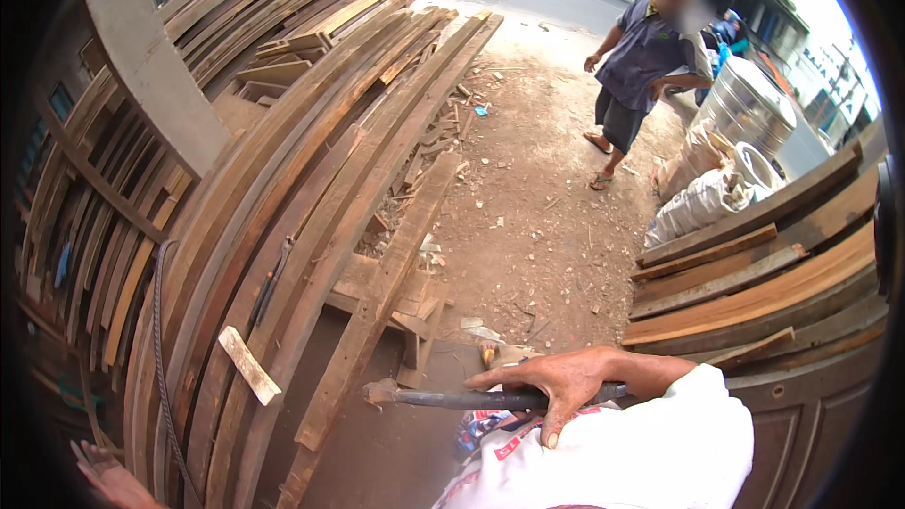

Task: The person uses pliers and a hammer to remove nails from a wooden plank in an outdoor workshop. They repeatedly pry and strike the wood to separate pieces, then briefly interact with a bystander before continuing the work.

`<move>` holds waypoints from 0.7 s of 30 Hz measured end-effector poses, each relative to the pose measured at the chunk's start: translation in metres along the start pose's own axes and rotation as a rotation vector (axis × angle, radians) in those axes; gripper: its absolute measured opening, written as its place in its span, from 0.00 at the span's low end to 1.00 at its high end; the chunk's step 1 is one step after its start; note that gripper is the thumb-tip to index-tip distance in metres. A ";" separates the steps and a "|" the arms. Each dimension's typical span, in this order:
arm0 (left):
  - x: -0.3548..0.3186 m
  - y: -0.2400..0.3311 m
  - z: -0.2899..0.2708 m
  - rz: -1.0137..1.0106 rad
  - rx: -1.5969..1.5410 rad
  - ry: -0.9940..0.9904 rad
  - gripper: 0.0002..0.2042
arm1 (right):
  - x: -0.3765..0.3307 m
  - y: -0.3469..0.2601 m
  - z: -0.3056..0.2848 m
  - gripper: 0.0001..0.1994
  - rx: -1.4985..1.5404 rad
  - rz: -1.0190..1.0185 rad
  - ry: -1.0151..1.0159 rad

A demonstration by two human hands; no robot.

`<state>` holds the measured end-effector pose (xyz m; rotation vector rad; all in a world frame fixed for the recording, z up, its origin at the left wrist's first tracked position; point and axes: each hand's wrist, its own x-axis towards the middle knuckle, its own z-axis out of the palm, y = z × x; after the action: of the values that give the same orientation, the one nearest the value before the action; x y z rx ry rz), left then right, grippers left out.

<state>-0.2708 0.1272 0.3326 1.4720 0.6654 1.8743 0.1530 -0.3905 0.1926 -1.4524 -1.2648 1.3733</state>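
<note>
My right hand (566,385) is wrapped round the dark handle of a hammer (452,400). Its rusty head points left, beside a rough nail-marked plank (372,306). The tool lies level in front of my white shirt (650,443). At the lower left edge, my left hand (111,477) is open, fingers spread, beside the long stacked beams (320,198); whether it touches them I cannot tell. On the beams lie a short pale wood block (250,365) and a slim black two-handled tool, like pincers (271,283). A bent ribbed steel bar (160,349) leans along their left side.
A person (646,66) stands on the dirt ground ahead, near a metal drum (745,108) and white sacks (702,203). More planks (754,292) lie at right, above a panelled wooden door (782,434). A concrete pillar (156,66) rises at left. Wood scraps litter the ground.
</note>
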 end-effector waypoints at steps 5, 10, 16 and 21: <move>-0.234 -0.070 0.096 -0.499 0.416 -0.910 0.36 | 0.005 0.023 0.005 0.48 0.126 -0.028 0.050; -0.338 -0.111 0.140 -0.189 0.930 -1.201 0.49 | 0.003 0.020 -0.029 0.32 0.355 -0.045 0.206; -0.342 -0.146 0.129 -0.262 1.148 -1.036 0.43 | 0.036 0.009 -0.072 0.41 0.490 -0.107 0.352; -0.350 -0.161 0.144 -0.178 1.173 -1.075 0.39 | 0.034 0.001 -0.106 0.29 0.299 0.108 0.510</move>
<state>-0.0479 -0.0316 0.0259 2.6076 1.2929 0.1987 0.2552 -0.3472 0.1982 -1.5405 -0.6375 1.1013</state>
